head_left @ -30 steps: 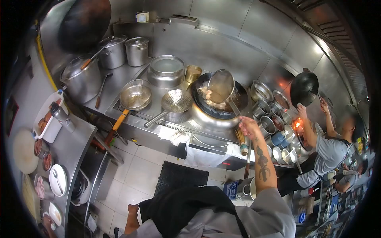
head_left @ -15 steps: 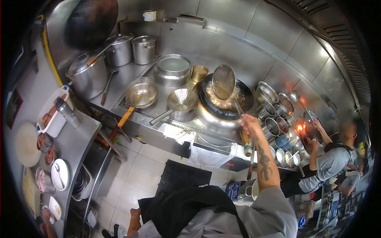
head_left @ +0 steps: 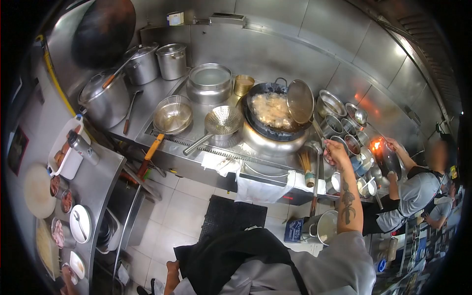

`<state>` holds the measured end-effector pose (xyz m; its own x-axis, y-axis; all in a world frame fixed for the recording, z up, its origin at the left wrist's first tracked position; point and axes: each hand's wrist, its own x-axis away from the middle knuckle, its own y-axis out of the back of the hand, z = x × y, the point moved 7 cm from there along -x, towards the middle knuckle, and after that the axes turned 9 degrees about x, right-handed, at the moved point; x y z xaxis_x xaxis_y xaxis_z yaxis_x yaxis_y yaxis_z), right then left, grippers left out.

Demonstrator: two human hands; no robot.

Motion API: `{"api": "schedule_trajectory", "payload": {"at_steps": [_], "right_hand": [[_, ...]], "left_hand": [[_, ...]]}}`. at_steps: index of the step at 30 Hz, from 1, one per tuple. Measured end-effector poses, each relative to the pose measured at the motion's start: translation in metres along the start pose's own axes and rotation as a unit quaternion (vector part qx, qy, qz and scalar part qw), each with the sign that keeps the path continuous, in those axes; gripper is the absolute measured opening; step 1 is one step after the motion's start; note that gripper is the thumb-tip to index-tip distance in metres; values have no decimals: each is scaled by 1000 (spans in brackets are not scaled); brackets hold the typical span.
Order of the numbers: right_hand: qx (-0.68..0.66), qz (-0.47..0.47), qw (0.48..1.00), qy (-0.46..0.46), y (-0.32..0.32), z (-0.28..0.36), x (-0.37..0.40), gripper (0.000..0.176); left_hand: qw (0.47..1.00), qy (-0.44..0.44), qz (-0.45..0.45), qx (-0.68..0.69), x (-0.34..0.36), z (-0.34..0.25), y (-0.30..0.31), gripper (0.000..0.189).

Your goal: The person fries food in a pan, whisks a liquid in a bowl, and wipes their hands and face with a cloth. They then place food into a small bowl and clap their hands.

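My right hand (head_left: 335, 153) is closed around the long handle of a round mesh skimmer (head_left: 300, 101). The skimmer is tilted up at the right side of the wok (head_left: 255, 129), overlapping its rim. Pale pieces of food (head_left: 271, 110) bubble in the wok's oil. Low at my left side, by the black apron, part of my left hand (head_left: 172, 268) shows, its fingers not distinct. Left of the wok, a perforated strainer (head_left: 223, 120) rests over a pot, beside a wire basket strainer (head_left: 172, 114) with an orange handle.
Lidded stockpots (head_left: 104, 101) stand at the back left. A side table (head_left: 105, 164) holds a white tub, a bottle, plates and bowls of meat; another person's hand (head_left: 69, 275) is at its near end. To the right, a co-worker (head_left: 413, 196) handles a wok near flame (head_left: 377, 145).
My right hand has moved right with the skimmer, which has swung from above the food to the wok's right side. More of the bubbling food shows. The view has shifted slightly.
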<state>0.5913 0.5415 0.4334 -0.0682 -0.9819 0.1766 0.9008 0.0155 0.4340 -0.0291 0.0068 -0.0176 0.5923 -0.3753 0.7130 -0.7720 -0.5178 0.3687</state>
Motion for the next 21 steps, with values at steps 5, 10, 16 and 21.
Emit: {"api": "schedule_trajectory", "payload": {"at_steps": [5, 10, 16, 21], "right_hand": [[-6, 19, 999, -37, 23, -20, -7, 29], [16, 77, 997, -22, 22, -18, 1, 31], [26, 66, 997, -36, 32, -2, 25, 35], [100, 96, 990, -21, 27, -1, 21, 33]], "left_hand": [[998, 41, -4, -51, 5, 4, 7, 25], [999, 17, -30, -42, 0, -9, 12, 29], [998, 6, -55, -22, -3, -20, 8, 30], [999, 8, -2, -42, -3, -20, 6, 22]]}}
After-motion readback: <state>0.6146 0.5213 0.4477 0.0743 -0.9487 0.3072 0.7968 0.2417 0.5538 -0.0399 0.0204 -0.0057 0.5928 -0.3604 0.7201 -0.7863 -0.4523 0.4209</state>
